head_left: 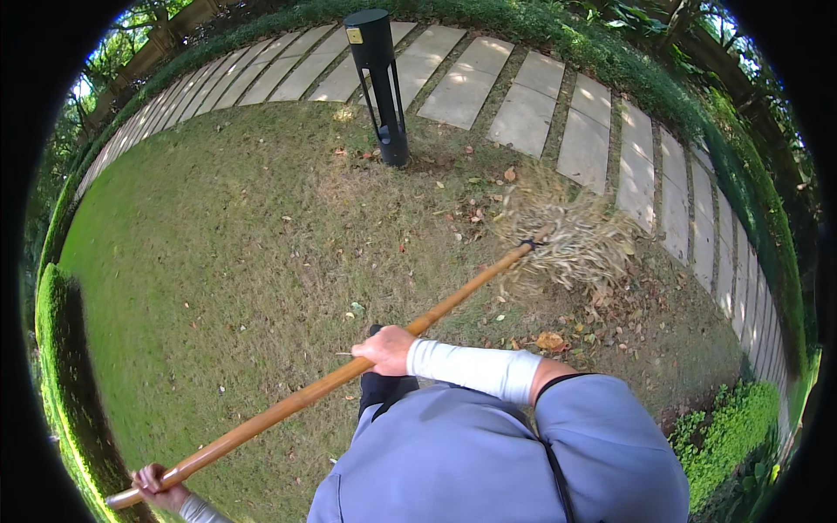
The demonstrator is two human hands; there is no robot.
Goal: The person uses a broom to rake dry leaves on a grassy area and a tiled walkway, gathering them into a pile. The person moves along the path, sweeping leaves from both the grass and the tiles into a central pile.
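Observation:
A broom with a long bamboo handle (274, 418) slants across the view from lower left to upper right. My left hand (159, 487) grips it close to its lower-left end. Farther along, my right hand (387, 351) is wrapped around the shaft, in front of my body. The broom's head of dry twigs (569, 245) rests on or just over the grass beside the paving and looks blurred. Loose dry leaves (592, 333) lie near the bristles, with a larger orange-brown leaf (551, 341) among them.
A black bollard light (392, 140) stands upright on the lawn (229, 261). Behind it curves a path of stone slabs (467, 82), bordered by low dark-green plants (543, 26). A clipped hedge (59, 366) runs along the left, and a leafy bush (732, 431) grows at lower right.

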